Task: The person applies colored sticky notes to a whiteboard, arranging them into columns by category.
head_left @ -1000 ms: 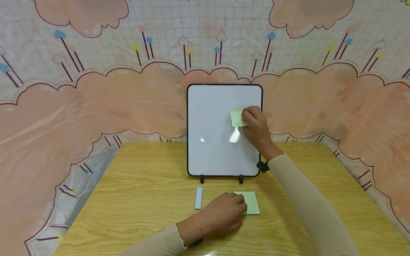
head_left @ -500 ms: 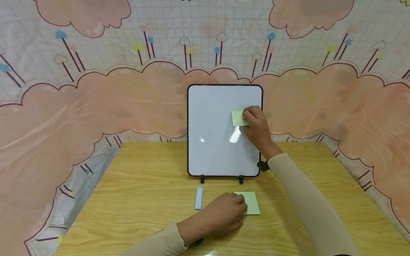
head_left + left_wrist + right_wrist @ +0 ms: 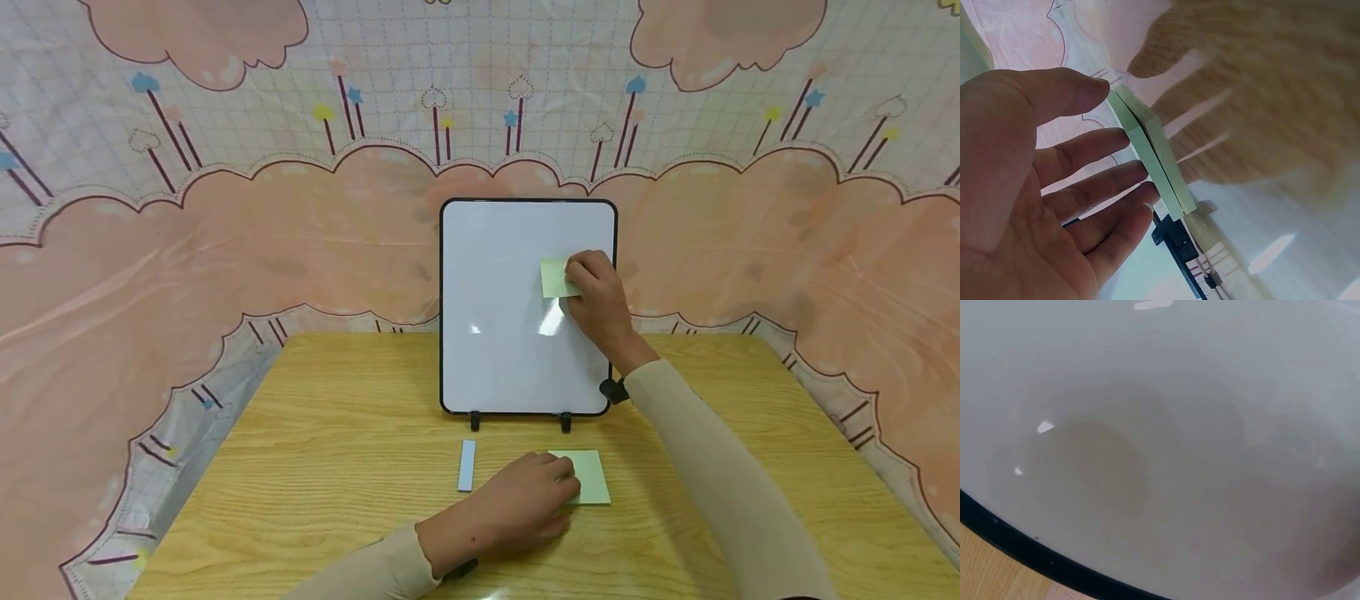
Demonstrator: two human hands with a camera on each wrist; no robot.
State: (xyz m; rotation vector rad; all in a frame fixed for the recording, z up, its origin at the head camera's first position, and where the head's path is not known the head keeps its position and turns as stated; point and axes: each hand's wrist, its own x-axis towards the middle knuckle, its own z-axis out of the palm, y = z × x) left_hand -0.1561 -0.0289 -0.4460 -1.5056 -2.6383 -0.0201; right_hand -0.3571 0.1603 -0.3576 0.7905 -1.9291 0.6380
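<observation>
A pale green sticky note (image 3: 553, 279) is in front of the whiteboard (image 3: 502, 333), right of its middle. My right hand (image 3: 600, 302) pinches the note by its right side, curled fingers covering that part of it. In the right wrist view, the glossy whiteboard (image 3: 1197, 456) fills most of the frame. Lower down, a thick pad of pale green sticky notes (image 3: 592, 477) lies on the table. My left hand (image 3: 517, 504) rests at the pad's left side with fingers loosely bent. The left wrist view shows those fingertips right at the edge of the pad (image 3: 1154, 156).
The whiteboard stands upright on small black feet (image 3: 566, 422) on the wooden table (image 3: 337, 417). A narrow light-blue strip (image 3: 466, 466) lies in front of it, left of the pad. Behind the table hangs a patterned pink and white cloth (image 3: 337, 225).
</observation>
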